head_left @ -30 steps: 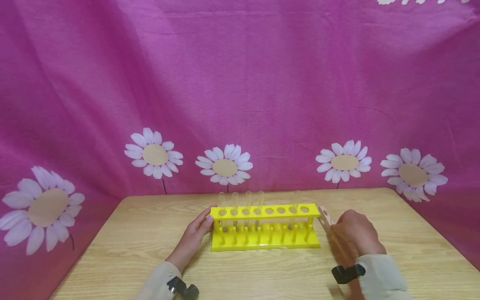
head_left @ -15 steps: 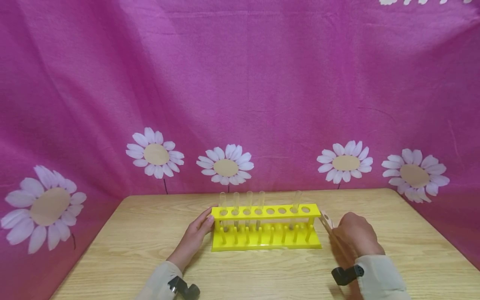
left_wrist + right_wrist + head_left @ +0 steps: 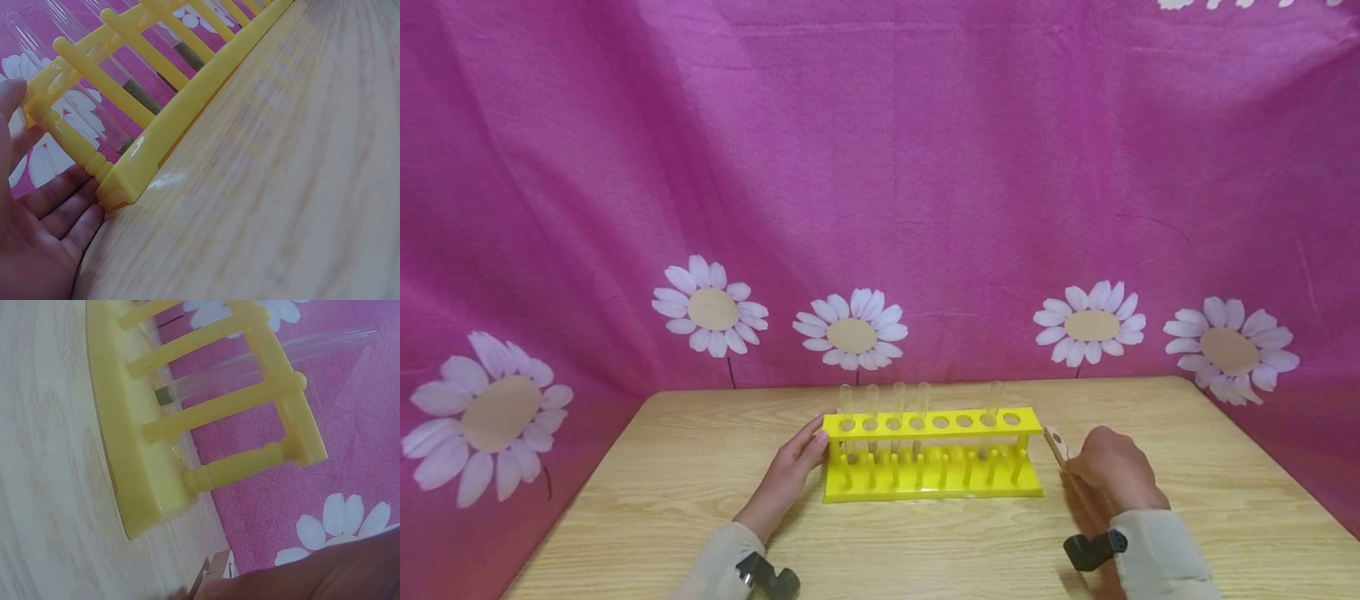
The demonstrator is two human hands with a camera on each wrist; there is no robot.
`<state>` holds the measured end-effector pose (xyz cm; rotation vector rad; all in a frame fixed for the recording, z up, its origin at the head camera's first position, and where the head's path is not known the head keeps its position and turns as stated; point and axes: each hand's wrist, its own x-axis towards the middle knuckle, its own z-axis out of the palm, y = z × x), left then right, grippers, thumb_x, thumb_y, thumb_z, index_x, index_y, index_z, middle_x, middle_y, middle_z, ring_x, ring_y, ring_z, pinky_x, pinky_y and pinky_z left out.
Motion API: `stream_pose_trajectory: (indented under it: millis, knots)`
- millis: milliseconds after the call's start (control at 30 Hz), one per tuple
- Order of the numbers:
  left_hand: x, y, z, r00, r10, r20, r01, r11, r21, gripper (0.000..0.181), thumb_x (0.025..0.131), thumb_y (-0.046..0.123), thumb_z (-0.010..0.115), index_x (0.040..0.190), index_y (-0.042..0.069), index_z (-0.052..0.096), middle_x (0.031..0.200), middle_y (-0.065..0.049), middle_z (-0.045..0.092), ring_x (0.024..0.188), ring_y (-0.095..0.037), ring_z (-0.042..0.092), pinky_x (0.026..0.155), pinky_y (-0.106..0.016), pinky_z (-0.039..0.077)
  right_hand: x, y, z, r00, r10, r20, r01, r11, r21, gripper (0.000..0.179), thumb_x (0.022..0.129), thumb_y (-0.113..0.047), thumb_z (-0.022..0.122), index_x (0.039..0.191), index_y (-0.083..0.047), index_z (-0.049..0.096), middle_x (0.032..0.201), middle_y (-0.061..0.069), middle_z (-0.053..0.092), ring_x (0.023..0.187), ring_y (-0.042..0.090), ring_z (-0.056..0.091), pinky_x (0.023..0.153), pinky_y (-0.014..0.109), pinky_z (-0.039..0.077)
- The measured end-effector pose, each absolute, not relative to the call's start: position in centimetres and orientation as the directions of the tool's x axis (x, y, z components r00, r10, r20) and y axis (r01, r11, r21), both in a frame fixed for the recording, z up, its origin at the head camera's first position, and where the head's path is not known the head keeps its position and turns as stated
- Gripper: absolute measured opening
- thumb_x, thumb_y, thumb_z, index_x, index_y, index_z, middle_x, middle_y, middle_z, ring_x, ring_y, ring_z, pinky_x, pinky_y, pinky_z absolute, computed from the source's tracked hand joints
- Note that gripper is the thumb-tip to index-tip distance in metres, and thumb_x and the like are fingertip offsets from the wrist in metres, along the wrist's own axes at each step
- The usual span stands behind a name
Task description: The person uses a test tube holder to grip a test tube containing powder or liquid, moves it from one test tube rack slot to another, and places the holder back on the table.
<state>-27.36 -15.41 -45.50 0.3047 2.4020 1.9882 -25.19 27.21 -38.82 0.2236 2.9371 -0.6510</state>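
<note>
A yellow test tube rack (image 3: 928,434) stands upright on the table, with several clear test tubes (image 3: 898,400) in its holes. Dark, greenish material (image 3: 141,97) shows at the bottoms of the tubes in the left wrist view. My left hand (image 3: 788,468) holds the rack's left end, thumb in front near the top bar, other fingers at the end post and base. To the right of the rack, my right hand (image 3: 1116,468) grips a wooden test tube holder (image 3: 1057,442), its tip beside the rack's right end without a tube in it.
A light wooden table (image 3: 887,550) lies under everything. Behind it hangs a magenta cloth (image 3: 925,183) printed with white daisies. Each sleeve bears a small black wrist camera (image 3: 1095,550). Some holes right of the middle hold no tube.
The wooden holder's tip has dropped slightly and come a little toward me in my right hand. My left hand and the rack have stayed in place.
</note>
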Motion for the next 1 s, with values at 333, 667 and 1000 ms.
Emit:
stream_pose_trajectory:
  millis: [333, 667, 1000]
  knots:
    - [-27.5, -15.5, -45.5, -0.982, 0.147, 0.116, 0.143, 0.192, 0.971, 0.065, 0.097, 0.053, 0.047, 0.150, 0.016, 0.037, 0.151, -0.007, 0.039, 0.132, -0.028, 0.044, 0.106, -0.044, 0.043, -25.3, 27.1, -38.9, -0.976, 0.137, -0.169, 0.195, 0.894, -0.403, 0.023, 0.082, -0.020, 0.071, 0.073, 0.000, 0.064, 0.064, 0.007, 0.052, 0.061, 0.022, 0.049, 0.052, 0.028, 0.039]
    - [-27.5, -15.8, -45.5, -0.987, 0.148, 0.069, 0.098, 0.198, 0.975, 0.066, 0.093, 0.059, 0.049, 0.148, 0.025, 0.040, 0.152, -0.003, 0.037, 0.132, -0.027, 0.044, 0.106, -0.046, 0.042, -24.9, 26.8, -37.4, -0.987, 0.117, -0.108, 0.152, 0.893, -0.423, 0.032, 0.088, -0.030, 0.064, 0.079, 0.001, 0.069, 0.066, 0.005, 0.058, 0.062, 0.023, 0.052, 0.053, 0.032, 0.042]
    - [-27.5, -16.2, -44.0, -0.984, 0.175, 0.041, 0.084, 0.247, 0.965, 0.059, 0.096, 0.053, 0.051, 0.145, 0.023, 0.043, 0.144, -0.009, 0.047, 0.125, -0.029, 0.052, 0.109, -0.050, 0.038, -23.4, 25.3, -33.1, -0.999, 0.025, 0.044, 0.004, 0.903, -0.430, 0.049, 0.093, -0.044, 0.057, 0.100, 0.002, 0.070, 0.094, 0.016, 0.069, 0.081, 0.031, 0.061, 0.065, 0.043, 0.049]
